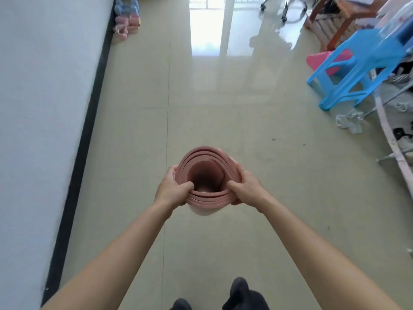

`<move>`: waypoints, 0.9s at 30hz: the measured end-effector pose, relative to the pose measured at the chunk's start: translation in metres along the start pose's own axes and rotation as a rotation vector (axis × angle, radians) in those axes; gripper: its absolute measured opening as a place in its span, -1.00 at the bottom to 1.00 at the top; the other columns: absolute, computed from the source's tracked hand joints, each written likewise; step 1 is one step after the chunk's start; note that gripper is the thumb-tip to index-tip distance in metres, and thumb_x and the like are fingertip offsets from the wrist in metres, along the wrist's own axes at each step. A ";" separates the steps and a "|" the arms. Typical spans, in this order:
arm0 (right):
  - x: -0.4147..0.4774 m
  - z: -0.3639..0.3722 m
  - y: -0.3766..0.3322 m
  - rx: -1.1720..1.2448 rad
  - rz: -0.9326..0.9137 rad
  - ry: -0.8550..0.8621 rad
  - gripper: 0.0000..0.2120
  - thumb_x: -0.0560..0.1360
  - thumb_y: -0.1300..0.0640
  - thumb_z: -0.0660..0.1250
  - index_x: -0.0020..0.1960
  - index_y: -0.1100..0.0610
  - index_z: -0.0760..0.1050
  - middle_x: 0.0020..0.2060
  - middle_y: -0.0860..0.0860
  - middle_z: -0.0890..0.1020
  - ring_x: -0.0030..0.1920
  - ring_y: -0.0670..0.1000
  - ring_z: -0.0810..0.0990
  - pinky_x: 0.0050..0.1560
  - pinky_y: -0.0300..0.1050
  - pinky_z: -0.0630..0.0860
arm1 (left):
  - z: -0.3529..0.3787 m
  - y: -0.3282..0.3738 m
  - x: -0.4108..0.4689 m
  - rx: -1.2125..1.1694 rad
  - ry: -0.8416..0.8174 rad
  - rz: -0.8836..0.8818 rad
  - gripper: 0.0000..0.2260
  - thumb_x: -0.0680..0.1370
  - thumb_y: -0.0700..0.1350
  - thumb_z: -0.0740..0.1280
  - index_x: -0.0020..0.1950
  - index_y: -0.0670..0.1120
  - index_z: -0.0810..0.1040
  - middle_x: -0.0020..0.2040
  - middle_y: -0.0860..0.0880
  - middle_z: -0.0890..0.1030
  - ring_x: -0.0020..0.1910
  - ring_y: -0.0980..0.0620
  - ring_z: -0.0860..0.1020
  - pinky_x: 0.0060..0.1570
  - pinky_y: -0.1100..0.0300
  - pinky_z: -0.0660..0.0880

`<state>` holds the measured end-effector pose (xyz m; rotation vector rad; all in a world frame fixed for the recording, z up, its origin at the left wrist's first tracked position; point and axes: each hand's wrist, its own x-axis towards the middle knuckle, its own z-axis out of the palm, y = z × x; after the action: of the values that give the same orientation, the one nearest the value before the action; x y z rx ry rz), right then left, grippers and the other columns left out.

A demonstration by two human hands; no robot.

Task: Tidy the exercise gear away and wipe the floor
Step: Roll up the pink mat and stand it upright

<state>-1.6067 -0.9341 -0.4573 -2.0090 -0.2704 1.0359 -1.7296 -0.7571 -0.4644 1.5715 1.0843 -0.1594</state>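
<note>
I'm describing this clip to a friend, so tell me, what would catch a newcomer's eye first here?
First the rolled pink mat, seen end-on at the centre, gripped by the left hand and the right hand on either side. Next the bright blue plastic stool by the clutter at the right. Then the window glare on the glossy floor at the top.

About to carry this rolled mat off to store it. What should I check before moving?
1. Left hand grips the rolled mat: ok.
2. Right hand grips the opposite side: ok.
3. Roll tight: not ok, layers gape around a wide hollow core.
4. Floor straight ahead: ok; blue stool and crumpled litter lie off to the right.
5. Mat's lower end off the floor: cannot tell.
</note>
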 end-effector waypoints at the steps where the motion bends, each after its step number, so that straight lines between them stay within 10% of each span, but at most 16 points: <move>1: -0.010 -0.013 -0.021 -0.014 -0.037 0.005 -0.29 0.43 0.21 0.23 0.29 -0.54 0.26 -0.03 -0.01 0.63 -0.15 0.11 0.66 -0.30 -0.01 0.67 | -0.011 0.023 -0.010 0.004 -0.014 0.025 -0.48 0.30 -0.08 0.39 0.24 0.16 0.40 -0.12 -0.01 0.65 -0.21 -0.06 0.64 -0.33 -0.04 0.61; 5: -0.035 -0.062 -0.092 -0.148 -0.144 0.058 -0.30 0.40 0.12 0.24 0.40 -0.46 0.21 0.07 -0.14 0.64 -0.06 0.00 0.66 -0.12 -0.04 0.66 | -0.044 0.112 -0.033 0.109 -0.020 0.110 -0.22 0.24 0.11 0.45 0.43 0.19 0.27 0.06 0.05 0.59 -0.03 -0.03 0.64 -0.28 0.12 0.59; 8: -0.022 -0.092 -0.125 -0.276 -0.197 0.080 -0.30 0.44 0.08 0.26 0.46 -0.39 0.14 0.14 -0.17 0.59 0.09 -0.06 0.58 0.12 -0.18 0.51 | -0.038 0.167 -0.022 0.203 -0.030 0.194 -0.47 0.23 0.07 0.36 0.22 0.15 0.53 -0.07 0.05 0.68 -0.13 -0.02 0.66 -0.24 -0.01 0.65; 27: 0.304 -0.350 -0.376 -0.358 -0.439 0.102 -0.39 0.47 0.04 0.26 0.45 -0.35 0.24 0.11 -0.17 0.63 0.06 -0.04 0.58 0.12 -0.15 0.52 | -0.016 0.530 0.237 0.057 0.255 0.385 -0.72 0.28 -0.06 0.34 -0.05 0.18 0.63 -0.25 0.14 0.69 -0.22 0.05 0.67 -0.11 -0.10 0.63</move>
<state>-1.0846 -0.7449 -0.2374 -2.1695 -0.8497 0.6360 -1.2330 -0.5674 -0.2312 1.8567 0.9533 0.2793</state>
